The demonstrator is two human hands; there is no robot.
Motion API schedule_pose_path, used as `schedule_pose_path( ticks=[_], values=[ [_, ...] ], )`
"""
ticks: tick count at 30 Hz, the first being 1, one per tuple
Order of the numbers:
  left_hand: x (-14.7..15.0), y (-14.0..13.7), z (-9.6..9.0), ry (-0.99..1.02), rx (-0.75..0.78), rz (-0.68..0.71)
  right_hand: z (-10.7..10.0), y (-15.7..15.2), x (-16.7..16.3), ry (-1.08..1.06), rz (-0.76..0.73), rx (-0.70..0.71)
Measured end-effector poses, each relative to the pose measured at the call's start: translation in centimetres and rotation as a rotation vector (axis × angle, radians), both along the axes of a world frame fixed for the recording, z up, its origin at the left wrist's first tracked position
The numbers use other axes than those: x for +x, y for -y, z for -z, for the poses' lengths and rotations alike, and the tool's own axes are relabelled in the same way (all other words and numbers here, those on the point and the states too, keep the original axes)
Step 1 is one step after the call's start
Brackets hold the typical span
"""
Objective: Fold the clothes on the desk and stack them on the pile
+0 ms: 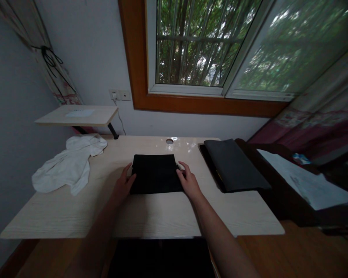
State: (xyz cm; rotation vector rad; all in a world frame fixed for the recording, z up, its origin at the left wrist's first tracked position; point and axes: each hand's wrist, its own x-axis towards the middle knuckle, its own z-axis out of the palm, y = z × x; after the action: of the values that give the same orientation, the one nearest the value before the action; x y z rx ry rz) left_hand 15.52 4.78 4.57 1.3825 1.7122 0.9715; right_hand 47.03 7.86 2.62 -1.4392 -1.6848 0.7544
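A flat black rectangular piece [155, 174], which looks like folded cloth or a thin case, lies on the pale wooden table [162, 216] in front of me. At its left edge is my left hand [124, 182], thumb touching the side and fingers apart. My right hand [189, 179] rests against the right edge with its thumb and forefinger spread. A small dark bit sticks out beside the right fingertips, too small to make out. The undersides of both hands are hidden.
Crumpled white cloth [66, 164] lies on the left, below a raised shelf [98, 116]. A dark grey folder-like item [234, 164] lies on the right of the table. Beyond it, a white sheet [304, 179] covers part of a dark surface. A window [203, 42] is behind.
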Motion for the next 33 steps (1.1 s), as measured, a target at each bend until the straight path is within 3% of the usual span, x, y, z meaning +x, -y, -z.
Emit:
schedule_pose_path(
  ticks=[8,17,25,33],
  values=[
    [-0.4,-0.7,1.3,-0.126,0.057,0.004,1.0,-0.6,0.2,0.005,-0.010,0.034],
    [-0.8,-0.8,2.3,-0.124,0.108,0.022,1.5,-0.9,0.3,-0.001,-0.007,0.051],
    [-0.5,-0.4,2.1,-0.156,0.104,-0.003,1.7,-1.0,0.5,-0.009,-0.015,0.068],
    [-0.4,-0.4,2.5,-0.181,0.208,-0.025,1.7,-1.0,0.4,-0.002,-0.013,0.062]
  ],
)
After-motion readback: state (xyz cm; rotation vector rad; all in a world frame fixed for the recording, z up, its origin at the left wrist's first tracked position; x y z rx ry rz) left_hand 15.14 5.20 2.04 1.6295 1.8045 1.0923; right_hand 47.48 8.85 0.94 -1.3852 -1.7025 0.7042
